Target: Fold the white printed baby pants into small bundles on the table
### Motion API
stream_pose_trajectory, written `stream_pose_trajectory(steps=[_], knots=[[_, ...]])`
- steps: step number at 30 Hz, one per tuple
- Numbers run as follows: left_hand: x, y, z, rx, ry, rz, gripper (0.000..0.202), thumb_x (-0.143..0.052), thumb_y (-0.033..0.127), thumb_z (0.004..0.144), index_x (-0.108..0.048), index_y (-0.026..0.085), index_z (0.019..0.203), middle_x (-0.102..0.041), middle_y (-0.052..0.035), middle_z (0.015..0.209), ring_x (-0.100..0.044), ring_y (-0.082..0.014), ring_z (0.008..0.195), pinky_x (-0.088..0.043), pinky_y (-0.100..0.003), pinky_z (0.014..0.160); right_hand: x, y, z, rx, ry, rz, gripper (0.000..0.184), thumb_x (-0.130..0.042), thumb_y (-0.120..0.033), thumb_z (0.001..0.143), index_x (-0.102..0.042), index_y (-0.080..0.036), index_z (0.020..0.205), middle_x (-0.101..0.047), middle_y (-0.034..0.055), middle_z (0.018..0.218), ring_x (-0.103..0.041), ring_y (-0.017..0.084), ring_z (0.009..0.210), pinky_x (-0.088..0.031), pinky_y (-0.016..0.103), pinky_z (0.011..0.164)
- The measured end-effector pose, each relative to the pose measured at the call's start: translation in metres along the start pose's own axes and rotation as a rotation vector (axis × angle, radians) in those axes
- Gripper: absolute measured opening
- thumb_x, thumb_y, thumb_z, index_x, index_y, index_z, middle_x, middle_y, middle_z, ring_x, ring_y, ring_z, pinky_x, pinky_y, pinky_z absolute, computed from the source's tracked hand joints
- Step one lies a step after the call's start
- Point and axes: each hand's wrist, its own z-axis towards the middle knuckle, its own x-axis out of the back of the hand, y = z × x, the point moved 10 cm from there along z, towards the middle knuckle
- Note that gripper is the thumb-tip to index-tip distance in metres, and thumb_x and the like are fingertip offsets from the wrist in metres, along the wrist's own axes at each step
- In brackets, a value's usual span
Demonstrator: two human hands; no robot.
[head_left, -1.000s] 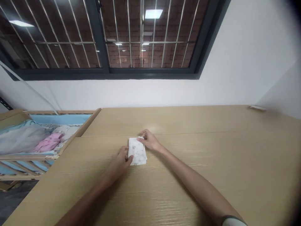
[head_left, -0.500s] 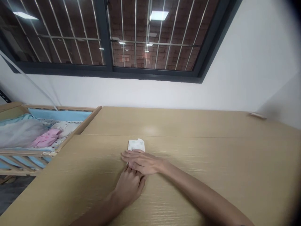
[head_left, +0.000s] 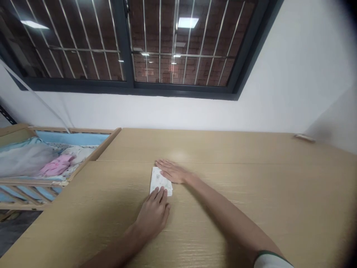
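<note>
White rectangular folded cloth-like piece with faint grey print (head_left: 156, 181) lay flat on the pale wood-grain bench (head_left: 237, 197), just nearer than its long seam. Left hand (head_left: 154, 211) was open, gripping nothing, its fingertips resting on the piece's near edge. Right hand (head_left: 173, 172) was open and flat, fingers extended over the far right corner. Blue-lined wooden cot (head_left: 28, 182) stood at the bench's left.

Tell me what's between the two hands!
A folded white cloth: in the head view, the left hand touches its near end, the right hand its far right corner.
</note>
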Motion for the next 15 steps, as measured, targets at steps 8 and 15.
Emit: stream_pose_trajectory(steps=[8, 15], knots=[[0.025, -0.101, 0.012, 0.452, -0.044, 0.013, 0.028, -0.046, 0.043, 0.098, -0.059, 0.021, 0.088, -0.067, -0.012, 0.092, -0.063, -0.0308, 0.092, -0.048, -0.043, 0.082, 0.023, 0.001, -0.03, -0.185, 0.35, -0.076, 0.043, -0.045, -0.046, 0.103, -0.054, -0.018, 0.134, -0.059, 0.0151, 0.134, -0.05, 0.028, 0.128, -0.033, 0.049, 0.11], [0.003, -0.103, 0.016, 0.488, -0.248, -0.138, 0.019, -0.054, 0.037, 0.094, -0.056, 0.022, 0.082, -0.068, -0.003, 0.083, -0.065, -0.0197, 0.077, -0.04, -0.028, 0.066, 0.019, 0.007, -0.043, -0.336, 0.431, 0.13, 0.021, -0.063, -0.031, 0.092, -0.059, -0.019, 0.109, -0.062, 0.0089, 0.114, -0.057, 0.024, 0.111, -0.037, 0.043, 0.099]])
